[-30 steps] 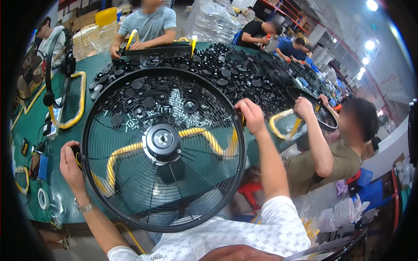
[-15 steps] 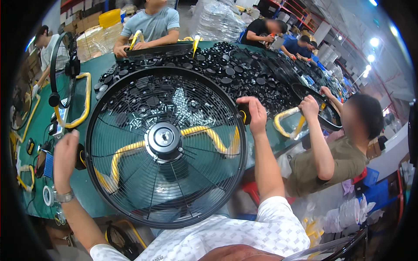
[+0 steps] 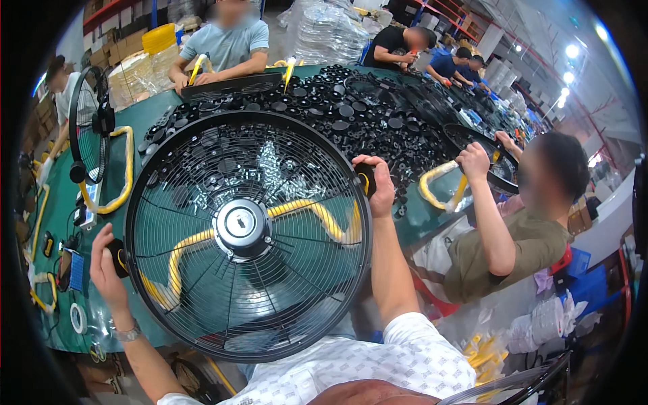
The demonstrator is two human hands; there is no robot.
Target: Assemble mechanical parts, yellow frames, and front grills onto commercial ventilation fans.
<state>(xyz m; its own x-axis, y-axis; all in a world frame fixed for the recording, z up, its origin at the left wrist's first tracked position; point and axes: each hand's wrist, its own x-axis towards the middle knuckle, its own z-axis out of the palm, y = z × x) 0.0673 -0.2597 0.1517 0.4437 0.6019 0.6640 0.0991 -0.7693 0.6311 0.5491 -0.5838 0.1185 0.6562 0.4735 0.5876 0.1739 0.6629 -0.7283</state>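
Note:
In front of me stands a large round fan with a black wire grille (image 3: 196, 290) and a silver centre cap (image 3: 241, 227). Its yellow tubular stand (image 3: 182, 253) shows through the wires. At the rim's left side, my left hand (image 3: 108, 273) has its fingers stretched and apart, beside a black side knob (image 3: 117, 258). The matching knob on the right (image 3: 365, 179) is in my right hand (image 3: 382, 189), whose fingers curl over it. The thumbs are partly hidden.
Black round parts (image 3: 344, 111) lie heaped across the green table (image 3: 104, 233), with silver screws (image 3: 270, 162) among them. Another fan (image 3: 91, 128) stands at left. A roll of tape (image 3: 78, 318) lies near the left edge. A co-worker (image 3: 520, 229) at right handles another fan; others work opposite.
The fan appears slightly farther left and lower in the picture. My left fingers have spread out beside the left knob. My right fingers now bend more around the right knob.

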